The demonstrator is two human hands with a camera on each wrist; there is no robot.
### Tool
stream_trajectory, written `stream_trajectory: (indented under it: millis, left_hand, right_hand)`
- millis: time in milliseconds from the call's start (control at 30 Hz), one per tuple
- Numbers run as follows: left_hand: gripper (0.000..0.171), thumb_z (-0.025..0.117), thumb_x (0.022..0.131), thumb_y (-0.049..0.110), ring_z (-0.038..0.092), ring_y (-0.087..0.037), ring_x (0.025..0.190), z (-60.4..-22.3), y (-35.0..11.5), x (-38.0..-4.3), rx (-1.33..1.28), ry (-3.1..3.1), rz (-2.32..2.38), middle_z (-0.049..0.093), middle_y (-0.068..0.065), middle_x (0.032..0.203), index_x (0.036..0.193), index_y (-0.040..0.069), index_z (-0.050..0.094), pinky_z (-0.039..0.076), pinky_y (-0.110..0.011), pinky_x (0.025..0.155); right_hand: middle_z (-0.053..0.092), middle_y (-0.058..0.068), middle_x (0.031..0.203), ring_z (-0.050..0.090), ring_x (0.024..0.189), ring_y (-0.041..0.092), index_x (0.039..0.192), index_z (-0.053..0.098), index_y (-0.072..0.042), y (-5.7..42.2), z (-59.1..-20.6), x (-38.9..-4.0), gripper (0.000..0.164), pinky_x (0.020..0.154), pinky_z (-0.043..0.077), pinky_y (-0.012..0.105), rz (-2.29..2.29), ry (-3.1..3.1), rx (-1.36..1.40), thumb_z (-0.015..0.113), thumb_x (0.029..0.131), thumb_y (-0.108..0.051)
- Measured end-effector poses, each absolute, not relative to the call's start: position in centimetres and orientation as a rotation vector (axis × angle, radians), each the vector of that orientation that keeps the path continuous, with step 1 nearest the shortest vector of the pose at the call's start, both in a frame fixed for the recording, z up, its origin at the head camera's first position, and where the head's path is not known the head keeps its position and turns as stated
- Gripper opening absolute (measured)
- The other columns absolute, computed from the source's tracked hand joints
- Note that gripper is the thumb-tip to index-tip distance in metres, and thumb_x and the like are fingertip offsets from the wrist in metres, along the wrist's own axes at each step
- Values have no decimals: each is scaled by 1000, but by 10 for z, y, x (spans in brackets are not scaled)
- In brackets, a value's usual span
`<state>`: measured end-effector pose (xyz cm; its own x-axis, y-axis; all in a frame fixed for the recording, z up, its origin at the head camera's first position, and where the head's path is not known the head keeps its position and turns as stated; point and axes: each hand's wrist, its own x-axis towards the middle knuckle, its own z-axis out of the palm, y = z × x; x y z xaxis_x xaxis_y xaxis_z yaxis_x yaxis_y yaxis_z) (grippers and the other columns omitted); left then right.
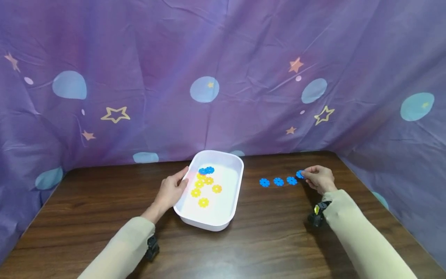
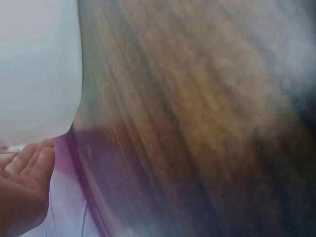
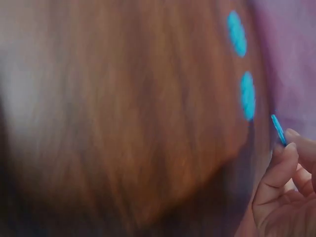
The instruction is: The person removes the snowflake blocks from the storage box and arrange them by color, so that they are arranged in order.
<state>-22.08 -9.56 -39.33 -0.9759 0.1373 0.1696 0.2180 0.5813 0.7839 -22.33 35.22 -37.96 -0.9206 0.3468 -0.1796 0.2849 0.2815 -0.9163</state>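
Observation:
My left hand (image 1: 171, 190) grips the left side of a white plastic tray (image 1: 184, 217); in the left wrist view its fingers (image 2: 39, 160) lie against the outer wall. Inside the tray are several yellow flower-shaped discs (image 1: 203, 202) and a couple of blue ones (image 1: 210, 170) near the far end. Between thumb and fingertips, my right hand (image 1: 319, 179) pinches a blue flower-shaped disc (image 3: 278, 129), tilted on edge above the table in the right wrist view. To its left, 3 blue discs (image 1: 278, 181) lie flat in a row.
The dark wooden table (image 1: 265, 240) reaches back to a purple curtain (image 1: 244, 69) printed with stars and ovals. A small black wrist camera (image 1: 318, 215) sits under the right sleeve, another (image 1: 151, 248) under the left.

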Motion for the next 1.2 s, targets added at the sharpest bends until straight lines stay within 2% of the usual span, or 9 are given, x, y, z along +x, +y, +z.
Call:
stream_trajectory:
  millis: [367, 567, 967, 1200]
  left_hand:
    - [45, 51, 95, 12, 54, -25, 111, -394, -96, -221, -313, -2720, -1338, 47, -12, 138, 138, 4, 46, 45, -43, 93]
    - [44, 52, 94, 11, 56, -25, 103, -394, -96, -220, -317, -2706, -1324, 48, -14, 137, 138, 3, 46, 47, -43, 89]
    - [44, 51, 95, 13, 55, -25, 108, -393, -95, -221, -309, -2711, -1339, 48, -12, 138, 138, 3, 46, 45, -43, 92]
    - [44, 51, 95, 12, 55, -25, 106, -393, -95, -220, -304, -2715, -1349, 48, -12, 138, 138, 3, 46, 46, -42, 89]
  right_hand:
    - [54, -9, 57, 51, 52, 3, 84, 59, 1, 371, -394, -224, 8, 49, 47, 19, 1572, -2634, -679, 63, 84, -5]
    - [53, -9, 53, 50, 50, 5, 85, 62, 5, 371, -396, -223, 17, 46, 45, 21, 1323, -2732, -604, 65, 82, -11]
    - [51, -8, 53, 48, 49, 9, 90, 63, 6, 368, -395, -224, 25, 46, 42, 26, 1174, -2778, -639, 67, 82, -17]
    - [51, -3, 57, 48, 51, 11, 92, 61, 6, 366, -396, -222, 25, 47, 42, 27, 1103, -2800, -644, 67, 83, -17]
